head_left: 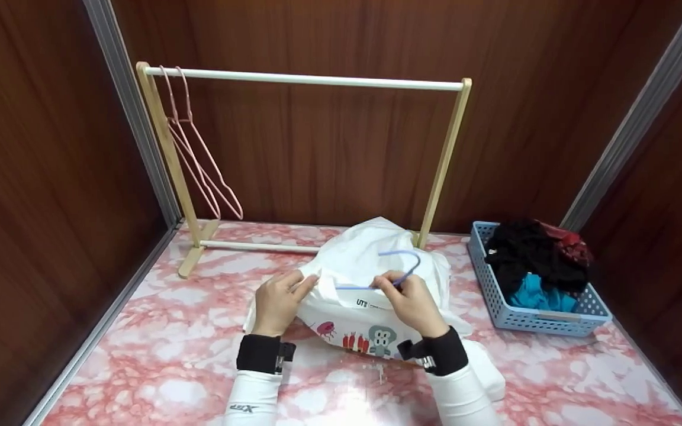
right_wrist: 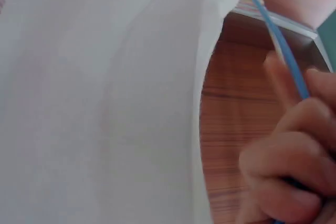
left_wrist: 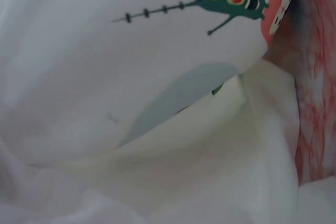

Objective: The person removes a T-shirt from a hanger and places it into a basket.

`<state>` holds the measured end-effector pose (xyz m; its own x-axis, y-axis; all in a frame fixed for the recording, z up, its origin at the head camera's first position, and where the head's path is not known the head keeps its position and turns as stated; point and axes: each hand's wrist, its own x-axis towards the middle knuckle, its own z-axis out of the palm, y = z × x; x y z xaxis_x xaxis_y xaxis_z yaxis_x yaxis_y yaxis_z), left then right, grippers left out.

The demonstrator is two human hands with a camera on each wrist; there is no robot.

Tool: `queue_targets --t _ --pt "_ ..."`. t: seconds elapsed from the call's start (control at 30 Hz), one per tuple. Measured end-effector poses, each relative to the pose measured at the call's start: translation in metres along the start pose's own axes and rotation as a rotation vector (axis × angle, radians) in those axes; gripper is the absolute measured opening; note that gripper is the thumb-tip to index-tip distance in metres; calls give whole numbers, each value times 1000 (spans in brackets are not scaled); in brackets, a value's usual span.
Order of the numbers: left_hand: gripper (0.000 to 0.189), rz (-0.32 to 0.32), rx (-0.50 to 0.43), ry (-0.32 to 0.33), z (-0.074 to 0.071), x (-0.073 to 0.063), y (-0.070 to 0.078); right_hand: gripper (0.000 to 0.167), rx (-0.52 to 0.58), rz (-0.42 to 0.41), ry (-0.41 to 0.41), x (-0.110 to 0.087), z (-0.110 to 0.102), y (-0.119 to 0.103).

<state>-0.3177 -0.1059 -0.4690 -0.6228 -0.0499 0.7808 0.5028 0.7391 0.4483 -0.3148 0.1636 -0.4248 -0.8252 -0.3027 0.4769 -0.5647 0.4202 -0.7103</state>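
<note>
A white T-shirt with cartoon figures printed on it lies bunched on the table in front of me. My left hand pinches the shirt's fabric near the neckline. My right hand grips a blue clothes hanger below its hook, and part of the hanger lies at the neck opening. The rest of the hanger is hidden by cloth. In the right wrist view, curled fingers hold the blue hanger beside the white fabric. The left wrist view holds only shirt cloth with a green figure; the hand is out of it.
A rack with wooden posts and a white rail stands behind the shirt. Two pink hangers hang at its left end. To the right sits a blue basket of black, turquoise and red clothes. Wooden panels enclose the marbled table.
</note>
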Motion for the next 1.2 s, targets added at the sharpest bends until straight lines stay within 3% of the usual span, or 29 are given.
queue_targets --t 0.27,0.47,0.6,0.73,0.9,1.03,1.2 --pt "37 -103 -149 69 -3 -1 -6 20 2 -60 -148 -3 -16 7" --pt "51 -127 -163 102 -2 -1 -15 19 -2 -61 -164 -4 -33 12" --pt "50 -139 -147 119 -2 -1 -21 19 -25 -41 -160 -7 -45 14" --pt "35 -224 -123 97 -1 -4 -25 18 -16 -13 -80 -11 -58 13" --pt "36 -376 -151 -28 6 -8 -25 15 119 -12 41 -15 -67 13" --pt "44 -425 -142 -83 12 -10 -25 8 178 -7 93 -14 -67 15" --pt "46 -443 -117 -122 20 -12 -24 9 343 16 322 -12 -65 16"
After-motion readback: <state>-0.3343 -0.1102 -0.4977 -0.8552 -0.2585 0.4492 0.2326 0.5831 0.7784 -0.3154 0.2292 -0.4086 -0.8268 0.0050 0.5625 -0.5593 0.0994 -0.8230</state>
